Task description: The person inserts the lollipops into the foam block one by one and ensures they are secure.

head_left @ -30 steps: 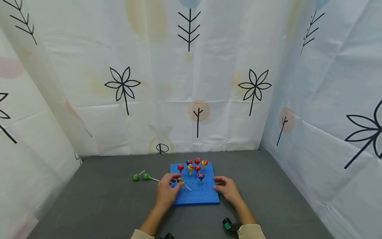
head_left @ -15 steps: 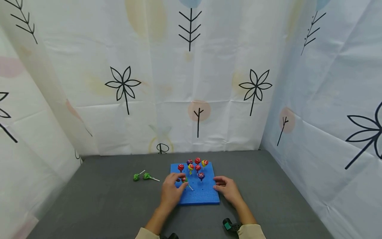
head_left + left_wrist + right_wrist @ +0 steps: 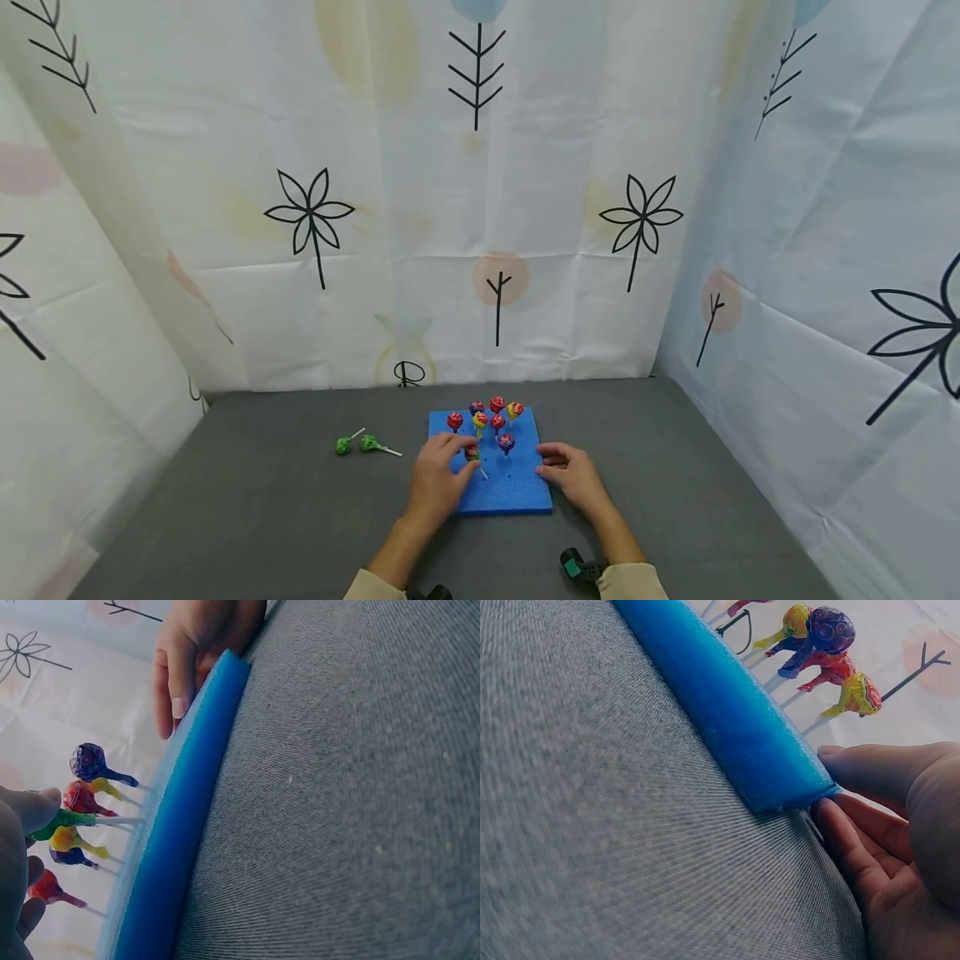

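My left hand (image 3: 437, 479) pinches a green-wrapped lollipop (image 3: 66, 819) by its head between thumb and fingers, over the blue foam board (image 3: 506, 497). Its white stick (image 3: 120, 820) points down at the board, the tip right at the top surface in the left wrist view. Behind it several lollipops stand upright in the board, among them a red one (image 3: 454, 421), a yellow one (image 3: 481, 420) and a purple one (image 3: 506, 442). At the board's right edge my right hand (image 3: 576, 477) holds the foam, thumb over the top and fingers against the side.
Two more green lollipops, a left one (image 3: 342, 446) and a right one (image 3: 369, 442), lie on the grey table (image 3: 270, 500) left of the board. Small holes mark the board's front part. A patterned white curtain (image 3: 420, 317) closes off the back and sides.
My left hand has moved right over the board with the green lollipop, whose stick now shows less in the head view. The right hand has stayed at the board's edge.
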The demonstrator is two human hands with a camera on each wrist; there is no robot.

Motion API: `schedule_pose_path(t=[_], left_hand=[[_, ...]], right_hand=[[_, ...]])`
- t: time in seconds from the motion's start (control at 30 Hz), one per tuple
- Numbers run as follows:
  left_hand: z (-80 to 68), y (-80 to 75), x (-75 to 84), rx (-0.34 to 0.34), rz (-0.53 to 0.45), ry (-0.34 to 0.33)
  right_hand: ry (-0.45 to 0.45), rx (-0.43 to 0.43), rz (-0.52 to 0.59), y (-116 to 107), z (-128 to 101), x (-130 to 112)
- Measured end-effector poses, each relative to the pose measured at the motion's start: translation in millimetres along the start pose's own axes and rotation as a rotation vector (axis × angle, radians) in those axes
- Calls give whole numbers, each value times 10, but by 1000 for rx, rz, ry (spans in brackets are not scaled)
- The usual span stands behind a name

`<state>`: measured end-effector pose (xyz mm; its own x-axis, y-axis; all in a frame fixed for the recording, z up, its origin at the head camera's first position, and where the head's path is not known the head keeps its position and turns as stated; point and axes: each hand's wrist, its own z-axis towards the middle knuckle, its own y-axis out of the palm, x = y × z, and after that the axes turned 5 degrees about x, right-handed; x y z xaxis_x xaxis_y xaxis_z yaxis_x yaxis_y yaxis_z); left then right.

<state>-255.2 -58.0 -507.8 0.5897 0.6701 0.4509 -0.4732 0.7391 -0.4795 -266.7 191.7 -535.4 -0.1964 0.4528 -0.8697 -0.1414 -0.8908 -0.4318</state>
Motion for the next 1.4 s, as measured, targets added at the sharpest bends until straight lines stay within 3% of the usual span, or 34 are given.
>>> schedule_pose_path(t=[0.2, 0.5, 0.77, 1.1, 1.4], left_hand=[[19, 15, 8, -33, 14, 61], [53, 7, -8, -138, -65, 39], [90, 11, 0, -191, -114, 43], [77, 45, 4, -196, -100, 68], [63, 49, 14, -214, -84, 39]], right_hand=[[-9, -1, 16, 0, 5, 12], [-11, -9, 15, -3, 4, 14], [-6, -11, 13, -7, 4, 6], [-6, -9, 22, -11, 7, -1], [16, -7, 0, -9, -2, -6]])
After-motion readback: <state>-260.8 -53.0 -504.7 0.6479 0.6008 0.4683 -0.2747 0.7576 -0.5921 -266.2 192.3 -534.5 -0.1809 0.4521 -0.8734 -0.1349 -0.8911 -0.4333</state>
